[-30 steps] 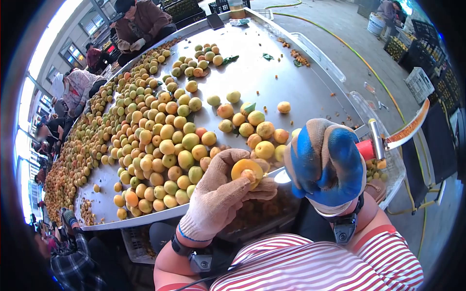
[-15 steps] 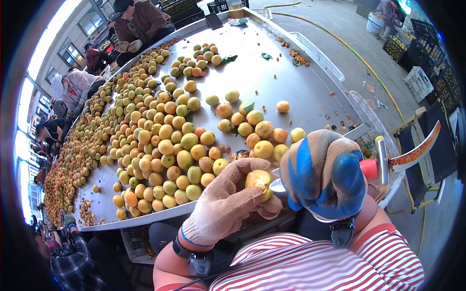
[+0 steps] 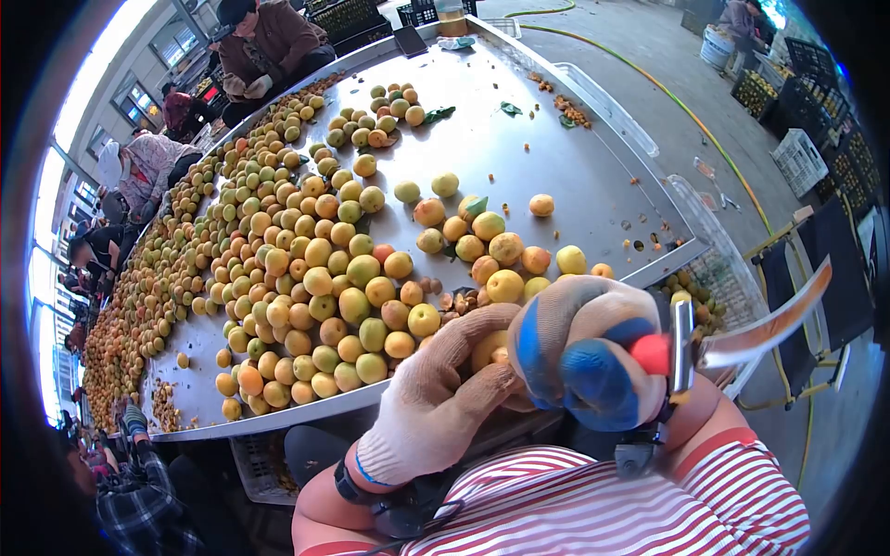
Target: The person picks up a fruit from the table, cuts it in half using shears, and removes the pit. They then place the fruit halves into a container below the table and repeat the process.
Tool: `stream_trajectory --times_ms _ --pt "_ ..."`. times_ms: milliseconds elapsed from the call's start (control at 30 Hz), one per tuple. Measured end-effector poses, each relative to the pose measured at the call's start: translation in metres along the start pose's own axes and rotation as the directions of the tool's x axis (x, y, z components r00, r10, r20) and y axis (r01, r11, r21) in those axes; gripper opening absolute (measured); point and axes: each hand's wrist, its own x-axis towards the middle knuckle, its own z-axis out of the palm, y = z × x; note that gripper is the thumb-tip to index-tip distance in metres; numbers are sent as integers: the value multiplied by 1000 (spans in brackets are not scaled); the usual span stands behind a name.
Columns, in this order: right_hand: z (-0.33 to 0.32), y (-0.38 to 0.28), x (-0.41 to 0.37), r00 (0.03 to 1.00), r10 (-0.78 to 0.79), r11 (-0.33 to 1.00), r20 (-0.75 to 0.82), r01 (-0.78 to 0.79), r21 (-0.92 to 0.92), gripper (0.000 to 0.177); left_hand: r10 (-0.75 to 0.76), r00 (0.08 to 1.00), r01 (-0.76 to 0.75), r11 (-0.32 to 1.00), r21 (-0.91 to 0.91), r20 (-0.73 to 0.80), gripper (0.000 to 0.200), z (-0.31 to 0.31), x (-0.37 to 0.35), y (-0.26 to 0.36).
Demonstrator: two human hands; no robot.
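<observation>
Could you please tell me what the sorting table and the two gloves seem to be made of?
The table looks like bare stainless sheet metal: grey, smooth, reflective. The left hand wears plain beige knit, weave showing; the right hand wears similar knit with blue patches, probably rubber coating.

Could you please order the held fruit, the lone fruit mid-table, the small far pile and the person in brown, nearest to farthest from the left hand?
1. Held fruit, gripped in the left hand.
2. Lone fruit, on the right of the table.
3. Small pile, farther up.
4. Person in brown, past the far end.
</observation>
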Motion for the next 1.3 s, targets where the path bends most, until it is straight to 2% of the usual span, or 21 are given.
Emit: stream_trajectory --times_ms 33,133,200,233,267,333,400,467,500,633,700,867,933,967,1000,1067,1100,1133,1200,1267,1300 --pt "4 6 1 998 -53 998 -23 54 13 8 41 999 -41 992 120 -5 43 1 0 0" --pt "8 13 1 992 -99 994 -75 102 33 4 57 997 -53 996 72 -53 43 1 -1 -10" --pt "5 11 4 999 -7 997 -44 11 78 6 62 997 -57 992 112 -41 43 -7 4 -15" --pt "5 9 3 995 84 981 -51 -73 178 9 62 998 -57 987 152 -27 42 -8 6 -14" --pt "5 7 4 995 84 981 -50 -74 179 9 62 998 -57 987 151 -29 42 -7 5 -11" --pt "3 4 6 992 96 990 -87 -86 107 9 -14 999 12 998 -59 -41 43 -1 4 -2" --pt "-2 0 3 996 83 993 -43 -79 82 9 -20 1000 19 999 -40 -21 41 -7 4 -5" --pt "-1 -3 0 993 69 995 -95 -62 76 8 -26 1000 26 999 -19 -1 40 -9 5 -9" --pt "-5 1 1 998 37 999 -55 -39 -28 8 -34 999 33 998 -57 -13 40 -7 6 -11" --pt "0 8 -3 990 38 997 -138 -29 65 11 -46 999 41 990 -136 -29 39 -1 4 -14" --pt "-4 7 1 996 -92 986 11 93 -136 11 -14 1000 13 998 -61 -18 39 -2 4 -16" --pt "4 12 3 984 -175 951 -19 164 -262 6 101 995 -99 989 108 -10 39 1 1 -23" --pt "6 15 3 993 -39 980 -111 17 -197 6 32 999 -31 991 128 -7 39 -3 1 -25" --pt "4 18 5 997 -9 999 -78 13 52 8 35 999 -33 991 128 -9 39 -3 0 -23" --pt "9 20 8 997 -10 999 -75 14 52 8 -22 1000 23 988 154 -10 39 -3 0 -19" --pt "21 25 14 979 -62 995 -196 76 63 42 -75 997 77 981 178 -16 38 -4 0 -13" --pt "19 33 14 976 -41 973 -216 88 214 44 -85 996 83 983 166 5 38 -5 1 -11" --pt "17 31 14 976 -41 973 -214 88 215 44 -97 995 91 984 156 26 38 -6 1 -9" --pt "11 22 12 966 209 898 -150 -129 420 45 -78 996 69 983 167 51 38 -10 2 -7" --pt "9 16 16 980 157 909 -124 -94 406 46 -61 995 46 983 178 78 38 -12 2 -7" --pt "10 12 17 986 129 911 -105 -77 405 46 -87 991 75 991 111 106 38 -14 2 -6"
